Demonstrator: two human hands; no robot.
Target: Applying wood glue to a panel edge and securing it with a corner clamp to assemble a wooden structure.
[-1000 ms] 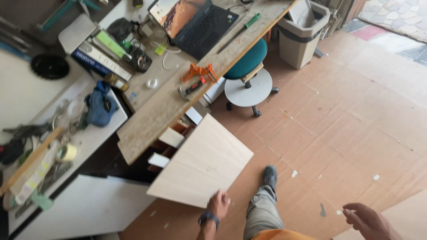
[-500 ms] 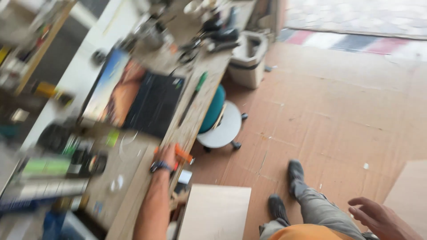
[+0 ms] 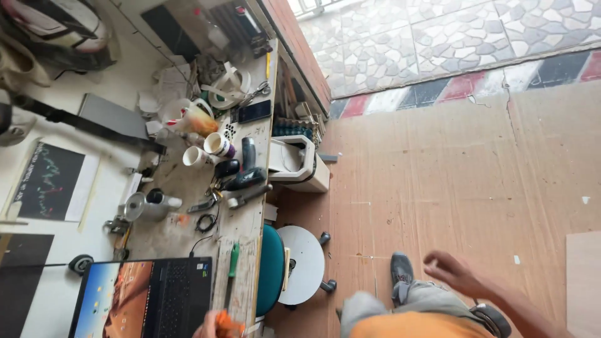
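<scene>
Left hand grips an orange clamp at the surface edge; right hand hangs open, blurred. A firmer, fuller grip seems wise.

Workbench crowded with mugs, tools, laptop; stool blocks its edge; cardboard floor open.

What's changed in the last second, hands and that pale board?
The left hand left the pale board, which is out of view now, reached up to the bench edge and now grips an orange tool beside the laptop. The right hand hangs empty over the floor, as before. The teal stool has not moved.
</scene>
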